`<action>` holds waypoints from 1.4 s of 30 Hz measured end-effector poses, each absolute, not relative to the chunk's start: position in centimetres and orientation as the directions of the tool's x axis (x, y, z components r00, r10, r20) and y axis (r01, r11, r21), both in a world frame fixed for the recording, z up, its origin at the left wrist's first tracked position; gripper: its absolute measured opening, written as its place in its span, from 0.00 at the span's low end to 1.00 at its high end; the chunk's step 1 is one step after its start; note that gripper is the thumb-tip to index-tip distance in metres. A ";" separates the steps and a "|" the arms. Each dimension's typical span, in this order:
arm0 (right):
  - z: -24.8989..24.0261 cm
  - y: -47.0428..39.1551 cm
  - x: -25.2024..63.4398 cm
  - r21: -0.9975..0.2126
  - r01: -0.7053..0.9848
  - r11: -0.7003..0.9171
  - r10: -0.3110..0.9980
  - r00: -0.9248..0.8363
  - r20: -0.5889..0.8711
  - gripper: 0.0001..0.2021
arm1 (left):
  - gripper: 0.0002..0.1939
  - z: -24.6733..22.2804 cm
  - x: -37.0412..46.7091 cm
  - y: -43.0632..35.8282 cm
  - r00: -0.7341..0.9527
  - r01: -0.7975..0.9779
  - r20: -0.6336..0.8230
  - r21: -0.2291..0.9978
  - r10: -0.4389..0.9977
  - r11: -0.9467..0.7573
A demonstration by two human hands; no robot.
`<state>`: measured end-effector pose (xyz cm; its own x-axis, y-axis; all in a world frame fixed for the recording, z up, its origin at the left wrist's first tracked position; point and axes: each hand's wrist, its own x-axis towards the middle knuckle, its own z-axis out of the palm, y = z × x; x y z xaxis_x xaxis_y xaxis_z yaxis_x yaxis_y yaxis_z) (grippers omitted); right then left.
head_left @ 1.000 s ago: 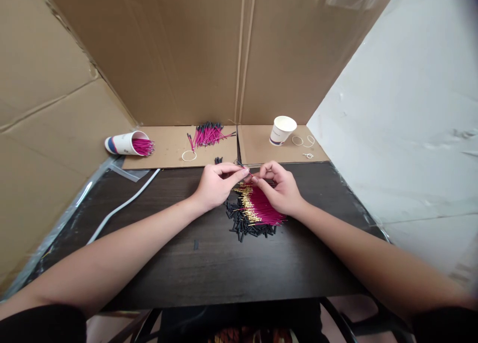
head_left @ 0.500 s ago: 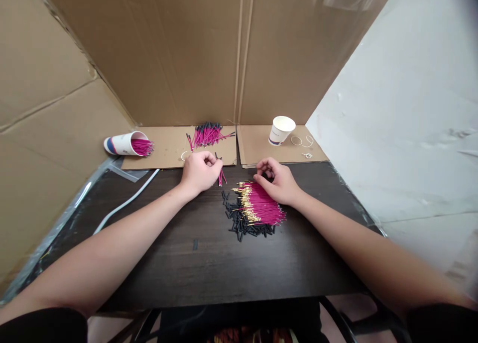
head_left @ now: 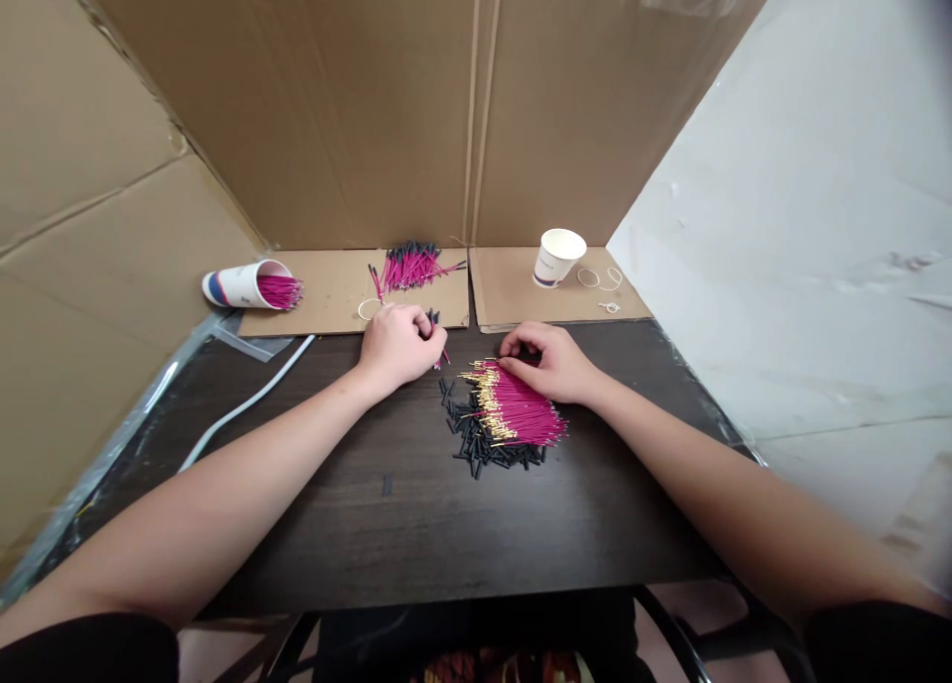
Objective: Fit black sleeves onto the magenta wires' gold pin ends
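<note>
My left hand (head_left: 400, 348) is closed, knuckles up, near the front edge of the left cardboard strip. A few magenta wires with black ends (head_left: 434, 318) stick out at its thumb and fingertips, partly hidden by them. On the dark table a flat pile of magenta wires with gold tips (head_left: 525, 410) lies over loose short black sleeves (head_left: 476, 455). My right hand (head_left: 548, 362) is at the pile's upper edge. Its thumb and forefinger are pinched together by the gold tips; whatever lies between them is too small to make out.
Sleeved magenta wires (head_left: 412, 265) are heaped on the left cardboard strip (head_left: 327, 291). A tipped paper cup (head_left: 234, 286) holds more wires. An upright paper cup (head_left: 557, 259) and rubber bands (head_left: 611, 280) are on the right strip. A white cable (head_left: 245, 405) crosses the table's left side.
My right hand has come down slightly to the left, its thumb and forefinger closing at the pile's upper edge. The left thumb has moved over the few wires beside it, covering more of them.
</note>
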<state>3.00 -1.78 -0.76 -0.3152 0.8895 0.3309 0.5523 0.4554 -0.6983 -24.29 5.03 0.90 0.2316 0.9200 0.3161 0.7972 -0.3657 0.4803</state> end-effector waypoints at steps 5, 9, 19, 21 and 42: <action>-0.6 -1.7 3.2 -0.703 0.558 0.441 0.895 -0.329 0.300 0.03 | 0.13 0.8 -24.3 5.2 0.243 0.794 0.320 0.477 0.916 -0.377; -0.4 -1.7 3.2 -0.696 0.572 0.434 0.898 -0.338 0.281 0.05 | 0.13 0.7 -24.4 5.3 0.245 0.783 0.337 0.484 0.909 -0.391; -0.1 -1.7 3.1 -0.626 0.626 0.464 0.883 -0.386 0.268 0.06 | 0.09 0.9 -24.7 4.7 0.516 0.490 0.520 0.473 0.681 -0.732; -0.1 -1.8 3.1 -0.622 0.630 0.465 0.882 -0.392 0.262 0.06 | 0.07 1.1 -24.8 4.3 0.658 0.353 0.504 0.450 0.560 -0.820; 0.1 -2.0 3.2 -0.544 0.700 0.463 0.883 -0.414 0.219 0.05 | 0.05 1.4 -24.2 3.2 0.844 0.255 0.336 0.433 0.418 -0.865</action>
<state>3.17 -2.01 0.09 -0.4143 0.8833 0.2192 0.6997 0.4632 -0.5439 -24.24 3.20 1.35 0.8442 0.4175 0.3361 0.2553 -0.8646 0.4328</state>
